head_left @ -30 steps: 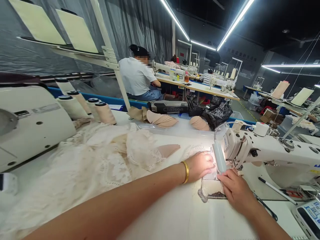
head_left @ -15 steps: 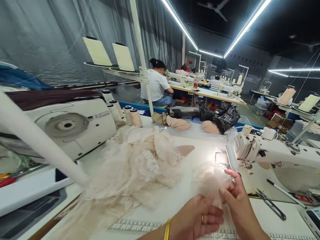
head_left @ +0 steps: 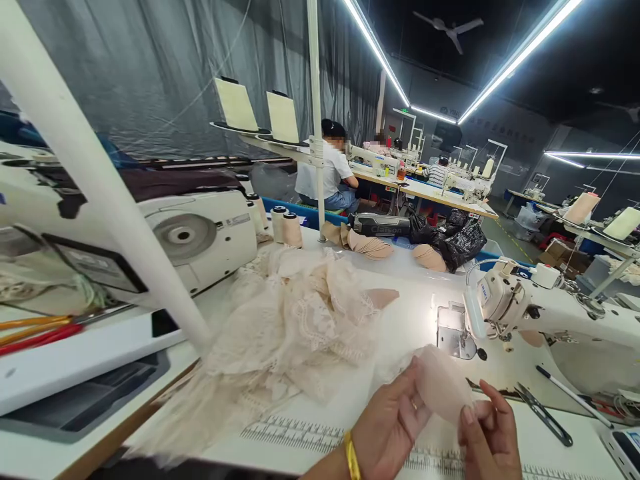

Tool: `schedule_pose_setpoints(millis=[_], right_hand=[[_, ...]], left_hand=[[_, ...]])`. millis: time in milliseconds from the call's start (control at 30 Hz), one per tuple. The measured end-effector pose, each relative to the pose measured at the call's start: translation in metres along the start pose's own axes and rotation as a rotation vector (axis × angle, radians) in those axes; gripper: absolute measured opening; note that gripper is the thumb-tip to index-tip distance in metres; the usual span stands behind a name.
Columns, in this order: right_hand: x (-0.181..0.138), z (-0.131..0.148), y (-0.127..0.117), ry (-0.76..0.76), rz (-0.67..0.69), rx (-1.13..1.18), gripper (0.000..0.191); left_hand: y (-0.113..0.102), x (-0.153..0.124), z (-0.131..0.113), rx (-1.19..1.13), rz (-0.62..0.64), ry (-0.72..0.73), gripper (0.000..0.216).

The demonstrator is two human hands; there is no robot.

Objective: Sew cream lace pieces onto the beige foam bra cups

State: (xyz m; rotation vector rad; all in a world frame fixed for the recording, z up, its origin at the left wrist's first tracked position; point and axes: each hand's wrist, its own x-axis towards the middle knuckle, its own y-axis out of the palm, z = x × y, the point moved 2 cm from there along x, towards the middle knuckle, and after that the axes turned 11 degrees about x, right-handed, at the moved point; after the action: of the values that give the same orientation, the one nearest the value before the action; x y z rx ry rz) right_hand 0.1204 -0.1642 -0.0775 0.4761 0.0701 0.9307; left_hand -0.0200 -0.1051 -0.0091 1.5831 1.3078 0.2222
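Note:
My left hand [head_left: 395, 423] and my right hand [head_left: 490, 437] both pinch a rounded beige padded cup piece [head_left: 443, 387] with lace at its left edge, held just above the white table's [head_left: 410, 320] front edge. A gold bangle sits on my left wrist. The sewing machine head [head_left: 505, 300] with its lit needle plate [head_left: 453, 330] stands just beyond and to the right of my hands. A heap of cream lace fabric [head_left: 295, 313] lies to the left of them.
Thread snips [head_left: 545, 413] and a pen [head_left: 573, 397] lie at the right. A second white machine [head_left: 200, 240], thread cones [head_left: 285, 227] and a white pole [head_left: 115, 200] stand at the left. Stacked beige cups [head_left: 370, 247] and black bags [head_left: 455, 237] sit behind. People sew at far tables.
My hands left the needle plate, came back toward me and lifted a cup piece between them. The view swung left, showing more of the left machine and pole.

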Motion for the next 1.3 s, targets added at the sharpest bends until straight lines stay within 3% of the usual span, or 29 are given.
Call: schedule_pose_setpoints(millis=[67,200,333,467,600,833,1100,1300], right_hand=[[-0.004,-0.002,-0.001,0.029,0.038,0.006,0.059],[-0.002,0.003,0.002,0.182,0.113,0.122,0.077],[0.009,0.012,0.009,0.319,0.149,0.223,0.090],[0.018,0.015,0.008,0.305,0.191,0.170,0.091],[0.021,0.010,0.003,0.279,0.210,0.108,0.091],[0.019,0.009,0.006,0.246,0.124,0.155,0.096],[0.017,0.011,0.007,0.246,0.127,0.178,0.093],[0.018,0.013,0.008,0.246,0.132,0.173,0.097]], left_hand=[[-0.006,0.001,0.003,0.085,0.000,0.049,0.011],[-0.009,0.002,0.000,0.262,0.043,0.145,0.039],[-0.002,-0.003,-0.005,0.387,0.092,0.227,0.051],[0.004,-0.009,-0.005,0.415,0.135,0.221,0.053],[0.006,-0.007,-0.002,0.376,0.155,0.165,0.039],[0.008,0.001,0.004,0.226,0.108,0.140,0.028],[0.020,0.000,0.004,0.326,0.172,0.110,0.045],[0.020,0.011,0.011,0.341,0.193,0.062,0.044]])
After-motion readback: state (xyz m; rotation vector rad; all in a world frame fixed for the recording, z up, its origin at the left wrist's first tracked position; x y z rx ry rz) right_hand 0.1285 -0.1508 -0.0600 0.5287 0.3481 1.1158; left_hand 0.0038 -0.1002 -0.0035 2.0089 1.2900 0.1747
